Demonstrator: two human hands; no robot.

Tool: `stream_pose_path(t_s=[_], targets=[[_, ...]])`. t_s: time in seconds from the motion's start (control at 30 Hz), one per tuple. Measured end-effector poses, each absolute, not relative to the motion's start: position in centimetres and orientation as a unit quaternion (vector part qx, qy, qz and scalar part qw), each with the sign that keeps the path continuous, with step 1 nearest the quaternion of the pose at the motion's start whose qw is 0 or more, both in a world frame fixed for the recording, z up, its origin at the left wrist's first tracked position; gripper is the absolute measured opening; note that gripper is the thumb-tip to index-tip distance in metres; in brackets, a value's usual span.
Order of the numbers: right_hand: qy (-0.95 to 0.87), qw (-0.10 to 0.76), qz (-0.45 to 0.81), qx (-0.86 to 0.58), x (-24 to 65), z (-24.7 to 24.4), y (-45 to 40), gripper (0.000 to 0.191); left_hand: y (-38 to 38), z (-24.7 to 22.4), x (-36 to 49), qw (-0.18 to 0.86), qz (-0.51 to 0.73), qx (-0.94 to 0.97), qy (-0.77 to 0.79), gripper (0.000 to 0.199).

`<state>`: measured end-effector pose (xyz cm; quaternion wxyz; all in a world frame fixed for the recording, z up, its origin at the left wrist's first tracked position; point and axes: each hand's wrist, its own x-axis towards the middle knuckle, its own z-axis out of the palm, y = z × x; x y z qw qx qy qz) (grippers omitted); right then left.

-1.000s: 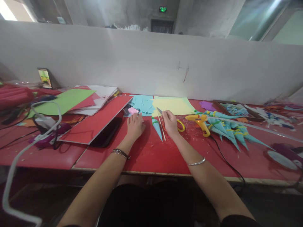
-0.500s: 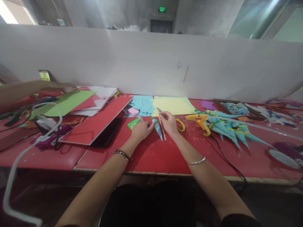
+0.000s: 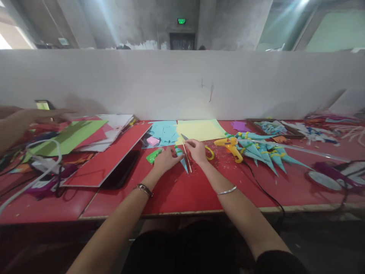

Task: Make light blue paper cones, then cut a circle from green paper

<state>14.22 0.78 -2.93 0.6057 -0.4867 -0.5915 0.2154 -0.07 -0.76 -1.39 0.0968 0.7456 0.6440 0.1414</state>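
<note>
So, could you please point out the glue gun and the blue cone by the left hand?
Glue gun (image 3: 233, 145): head view, on its yellow body.
Blue cone (image 3: 184, 165): head view, on its tapering lower part.

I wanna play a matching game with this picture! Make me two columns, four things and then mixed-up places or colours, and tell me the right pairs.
Things:
1. small blue cone
2. glue gun
3. silver bracelet
4. exit sign

Places and colours:
A. around the right arm
B. lit up green, above the pale partition
C. between the left hand and the right hand
D. yellow, to the right of both hands

Right pairs: 1-C, 2-D, 3-A, 4-B
</note>
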Motion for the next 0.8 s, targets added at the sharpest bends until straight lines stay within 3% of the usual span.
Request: stream_pose_path(t_s=[0.23, 0.43, 0.67, 0.8], targets=[[-0.601, 0.6, 0.186, -0.494, 14.8, -2.8, 0.8, 0.024, 0.7, -0.5, 0.6, 0.112, 0.095, 0.772, 0.618, 0.074], [-0.598, 0.6, 0.176, -0.502, 14.9, -2.9, 0.9, 0.024, 1.8, -0.8, 0.2, 0.135, 0.109, 0.787, 0.592, 0.055], [-0.606, 0.597, 0.171, -0.497, 14.6, -2.9, 0.9, 0.022, 2.0, -2.5, -1.0, 0.231, 0.306, 0.765, 0.517, 0.062], [-0.64, 0.593, 0.145, -0.467, 13.9, -2.5, 0.3, 0.019, 2.2, -2.9, -0.6, 0.229, 0.371, 0.738, 0.515, 0.061]])
